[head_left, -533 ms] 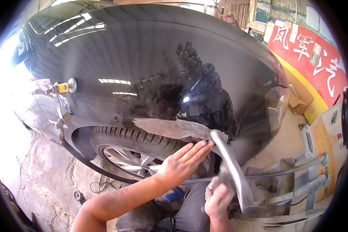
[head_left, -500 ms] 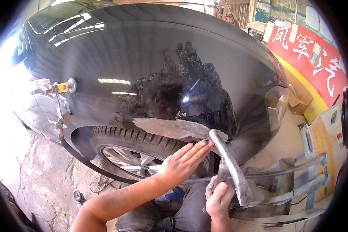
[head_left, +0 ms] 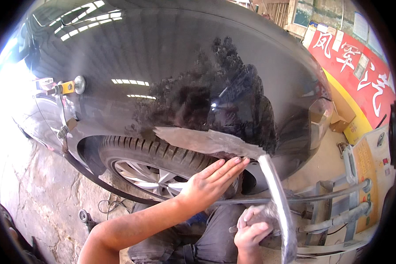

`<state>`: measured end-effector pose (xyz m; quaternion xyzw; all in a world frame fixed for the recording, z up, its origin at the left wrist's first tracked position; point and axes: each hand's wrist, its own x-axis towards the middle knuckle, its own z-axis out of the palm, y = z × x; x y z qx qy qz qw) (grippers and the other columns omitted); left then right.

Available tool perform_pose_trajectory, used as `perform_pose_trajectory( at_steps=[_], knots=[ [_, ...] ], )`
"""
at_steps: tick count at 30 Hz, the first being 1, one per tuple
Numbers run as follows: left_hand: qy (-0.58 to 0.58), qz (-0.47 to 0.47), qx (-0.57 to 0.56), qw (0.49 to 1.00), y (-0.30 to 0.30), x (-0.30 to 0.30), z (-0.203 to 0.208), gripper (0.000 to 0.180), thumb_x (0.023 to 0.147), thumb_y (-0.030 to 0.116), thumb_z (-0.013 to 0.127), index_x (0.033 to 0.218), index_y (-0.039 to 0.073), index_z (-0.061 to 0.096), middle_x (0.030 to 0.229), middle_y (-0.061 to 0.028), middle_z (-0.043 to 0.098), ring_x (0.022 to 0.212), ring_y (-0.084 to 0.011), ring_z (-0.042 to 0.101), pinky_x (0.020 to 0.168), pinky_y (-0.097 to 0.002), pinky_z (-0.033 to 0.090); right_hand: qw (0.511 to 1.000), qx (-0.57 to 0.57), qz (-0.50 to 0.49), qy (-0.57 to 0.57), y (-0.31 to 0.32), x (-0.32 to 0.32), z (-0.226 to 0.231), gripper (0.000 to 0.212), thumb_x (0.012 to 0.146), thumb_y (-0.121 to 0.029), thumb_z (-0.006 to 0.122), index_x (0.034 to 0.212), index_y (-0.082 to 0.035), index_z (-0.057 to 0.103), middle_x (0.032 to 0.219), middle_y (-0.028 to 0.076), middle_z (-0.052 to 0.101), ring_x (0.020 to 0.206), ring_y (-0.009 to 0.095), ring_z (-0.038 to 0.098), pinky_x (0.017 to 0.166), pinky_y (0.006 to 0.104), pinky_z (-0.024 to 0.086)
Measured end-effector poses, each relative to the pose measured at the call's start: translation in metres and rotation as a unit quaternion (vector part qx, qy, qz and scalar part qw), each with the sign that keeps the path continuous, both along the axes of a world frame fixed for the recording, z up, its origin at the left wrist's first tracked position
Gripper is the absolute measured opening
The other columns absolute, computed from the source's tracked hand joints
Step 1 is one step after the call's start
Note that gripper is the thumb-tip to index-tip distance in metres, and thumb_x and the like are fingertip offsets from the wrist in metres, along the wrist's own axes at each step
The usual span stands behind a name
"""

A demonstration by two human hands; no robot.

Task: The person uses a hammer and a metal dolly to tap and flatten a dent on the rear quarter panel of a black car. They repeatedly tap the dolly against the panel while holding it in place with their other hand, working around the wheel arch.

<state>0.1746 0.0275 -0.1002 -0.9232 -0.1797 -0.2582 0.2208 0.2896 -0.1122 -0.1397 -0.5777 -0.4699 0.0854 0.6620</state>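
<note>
A dark car's wheel-arch panel [head_left: 163, 57] fills the middle of the view, with a strip of bare grey metal [head_left: 198, 138] along the arch edge. My left hand [head_left: 211, 185] reaches across the tyre [head_left: 141, 147], its fingers stretched out straight against the arch lip below that strip. In front of my lap, my right hand [head_left: 252, 231] is closed on the handle of a body hammer [head_left: 276, 189]. The hammer's long, curved metal head slants up to the right end of the bare strip, near my left fingertips; whether it touches cannot be told. Motion blurs the handle and right fingers.
A clamp-like tool with a yellow block [head_left: 68, 87] is fixed on the panel at left. Thick cables [head_left: 330, 193] run rightward to a machine [head_left: 369, 176]. A cardboard box [head_left: 341, 116] stands behind the car; a small round-ended tool [head_left: 84, 216] lies on the floor.
The hammer and my right hand have shifted right, and the hammer stands steeper. My left hand stays at the arch lip, slightly farther right; the view has shifted a little too.
</note>
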Motion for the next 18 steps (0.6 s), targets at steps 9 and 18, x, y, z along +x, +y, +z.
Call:
perform_pose_trajectory(
  at_steps=[9,18],
  knots=[
    [-0.036,-0.015,0.021,0.999,0.000,0.001,0.002,0.052,0.081,0.021,0.063,0.131,0.006,0.059,0.145,-0.0043,0.048,0.132,-0.0168,0.046,0.108,-0.0347,0.037,0.998,-0.025,-0.021,0.044,0.004,-0.002,0.004,0.059,0.101,-0.057,0.031,0.078,-0.004,0.043,0.062,0.003,0.043,0.040,0.008,0.037,0.035,0.0214,0.031],
    [-0.035,-0.006,0.010,0.999,-0.002,0.002,-0.003,0.055,0.081,0.022,0.062,0.133,0.006,0.057,0.147,-0.0043,0.046,0.135,-0.0172,0.042,0.112,-0.0360,0.032,0.997,-0.020,-0.007,0.078,0.001,0.005,0.005,0.061,0.100,-0.059,0.030,0.078,-0.004,0.043,0.058,0.001,0.041,0.039,0.008,0.036,0.036,0.0219,0.030]
  ],
)
